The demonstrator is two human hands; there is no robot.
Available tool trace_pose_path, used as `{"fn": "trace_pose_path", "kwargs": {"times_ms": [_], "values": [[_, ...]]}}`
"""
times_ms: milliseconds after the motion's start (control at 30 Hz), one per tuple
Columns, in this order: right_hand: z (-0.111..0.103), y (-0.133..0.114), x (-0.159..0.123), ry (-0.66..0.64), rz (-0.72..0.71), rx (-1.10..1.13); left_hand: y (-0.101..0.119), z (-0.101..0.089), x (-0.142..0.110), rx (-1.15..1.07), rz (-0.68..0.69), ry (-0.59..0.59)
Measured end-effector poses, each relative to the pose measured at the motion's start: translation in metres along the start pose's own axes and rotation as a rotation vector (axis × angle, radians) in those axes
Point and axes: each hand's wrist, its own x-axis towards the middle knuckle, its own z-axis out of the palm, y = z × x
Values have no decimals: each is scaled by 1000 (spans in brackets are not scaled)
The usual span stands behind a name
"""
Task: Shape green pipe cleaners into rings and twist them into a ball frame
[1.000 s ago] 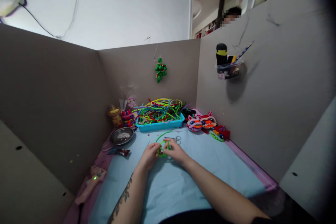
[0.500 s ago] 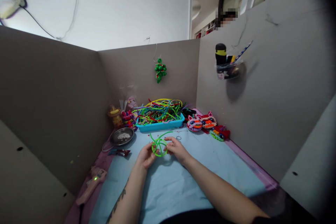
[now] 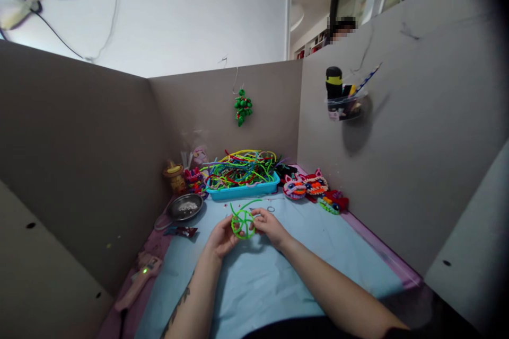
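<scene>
Between my two hands is a bright green pipe-cleaner wheel point(image 3: 244, 224), a ring with spokes that meet in the middle. Two loose green ends stick up from its top, one leaning far to the right. My left hand point(image 3: 223, 237) pinches the ring's left edge, with fingertips showing behind it. On the opposite edge, the thumb and fingers of my right hand point(image 3: 268, 225) are closed on the ring. Both hands hold it just above the blue cloth point(image 3: 254, 286).
Behind my hands stands a blue tray point(image 3: 242, 191) heaped with coloured pipe cleaners. A metal bowl point(image 3: 186, 206) and a pink glue gun point(image 3: 139, 282) lie left. Colourful woven pieces point(image 3: 295, 187) sit at right. Grey partitions point(image 3: 222, 111) enclose the table; another person is partly visible beyond.
The green wheel has shifted slightly right and turned to face me more, showing its spokes more clearly. Both hands keep their hold with small finger movements.
</scene>
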Motion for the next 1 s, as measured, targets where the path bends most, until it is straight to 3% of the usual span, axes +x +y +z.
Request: {"fn": "trace_pose_path", "kwargs": {"times_ms": [267,433,600,767,1000], "values": [[0,0,1,34,-10,-63,1,-3,1,-20,-15,22],[0,-8,-5,156,-292,-374,0,-3,3,34,17,107],[5,-15,-12,70,-523,-689,-4,-1,3,79,26,138],[13,-15,-13,18,-541,-813,-4,-3,3,88,-24,137],[9,-16,-13,-8,-510,-764,-4,-3,4,93,-29,129]]}}
